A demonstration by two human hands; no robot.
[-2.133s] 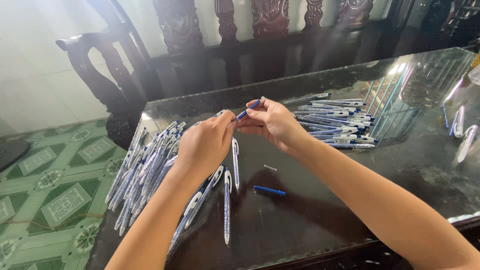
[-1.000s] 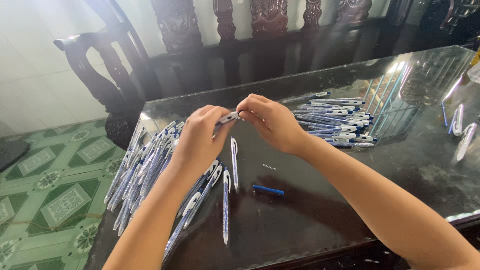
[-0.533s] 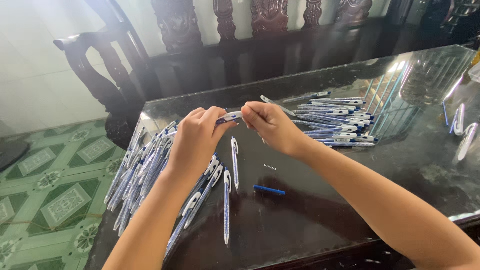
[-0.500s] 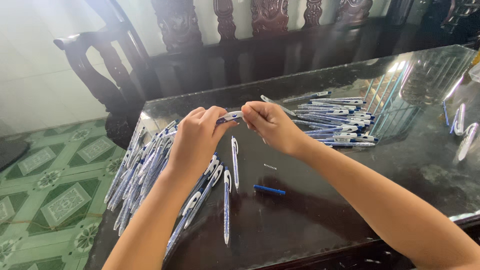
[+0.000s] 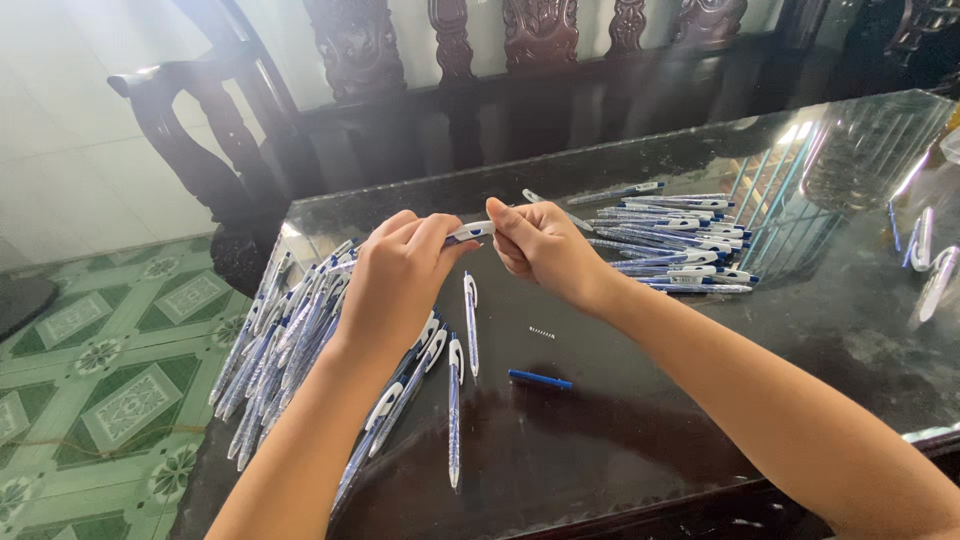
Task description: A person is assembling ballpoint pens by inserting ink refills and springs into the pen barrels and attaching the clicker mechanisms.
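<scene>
Nearest the viewer, on the dark glossy glass-topped counter (image 5: pixel 620 450), a few slim white-and-blue plastic click pens (image 5: pixel 455 410) lie singly, with a short loose blue plastic pen piece (image 5: pixel 540 378) beside them and a tiny metal spring (image 5: pixel 541 332) just beyond it. To the left a thick heap of the same blue-and-white pens (image 5: pixel 285 340) spreads along the counter's edge. Above the single pens, both forearms reach in and meet over the middle of the counter: the left hand (image 5: pixel 395 275) has its fingers curled shut around one end of a white pen part (image 5: pixel 470 231), and the right hand (image 5: pixel 545 245) pinches the other end with thumb and fingers closed, so the part is held level between the two hands, off the counter. Farther right, a second pile of blue-and-white pens (image 5: pixel 670 235) lies fanned out behind the right hand. Beyond the counter stands a dark carved wooden bench (image 5: pixel 440 90), with green patterned floor tiles (image 5: pixel 100 370) at the left
</scene>
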